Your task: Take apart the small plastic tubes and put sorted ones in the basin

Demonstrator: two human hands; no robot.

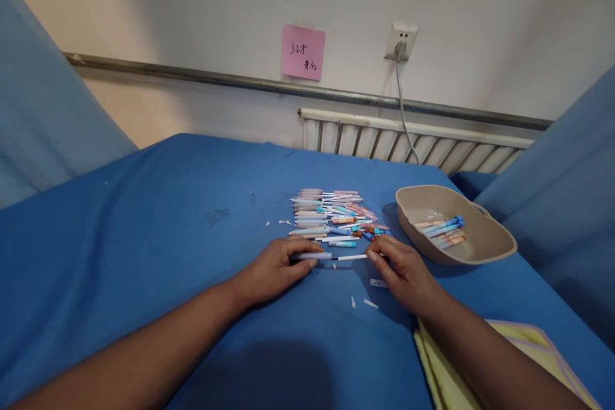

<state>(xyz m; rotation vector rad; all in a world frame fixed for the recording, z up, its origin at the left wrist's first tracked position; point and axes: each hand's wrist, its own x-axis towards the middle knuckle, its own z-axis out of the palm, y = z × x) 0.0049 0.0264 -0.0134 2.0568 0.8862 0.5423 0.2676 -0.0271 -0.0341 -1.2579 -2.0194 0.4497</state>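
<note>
Between thumb and fingers, my left hand (283,266) grips a pale lavender pen barrel (314,256) lying sideways. My right hand (403,269) pinches a thin white pen refill (352,257), whose dark end meets the barrel's right end; whether it is inside cannot be made out. Just beyond both hands lies a row of pen parts (312,224): pale barrels at left, white refills in the middle, orange, blue and pink pieces at right. A short turquoise piece (342,244) sits nearest. Small white bits (371,303) lie in front of the hands.
A beige basin (485,250) holding several pens (444,227) stands at the right. A folded yellow cloth (523,339) lies under my right forearm. Blue cloth (144,256) covers the table. Behind are a radiator (365,138) and a plugged-in socket (401,41); blue curtains (43,102) hang on both sides.
</note>
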